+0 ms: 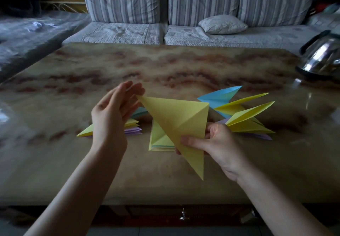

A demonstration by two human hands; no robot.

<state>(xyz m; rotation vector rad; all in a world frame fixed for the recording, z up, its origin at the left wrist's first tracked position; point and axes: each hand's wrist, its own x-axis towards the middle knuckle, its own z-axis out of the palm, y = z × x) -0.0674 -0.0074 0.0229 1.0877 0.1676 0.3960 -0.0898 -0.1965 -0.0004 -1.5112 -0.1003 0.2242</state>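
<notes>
We log the yellow folded paper held up over the middle of the counter. The right hand pinches its near edge, fingers curled and thumb on top. The left hand has its fingers nearly straight, tips touching the paper's far point.

The steel kettle stands at the counter's right edge; we cannot see its contents. A flat folded stack lies beneath the paper. The pointed folded pieces are piled just to its right, and a smaller pile sits partly hidden by the left hand.

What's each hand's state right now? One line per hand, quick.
Left hand: open, straight fingers touching the far tip of the folded yellow paper triangle.
Right hand: grips that paper, thumb on top.
</notes>
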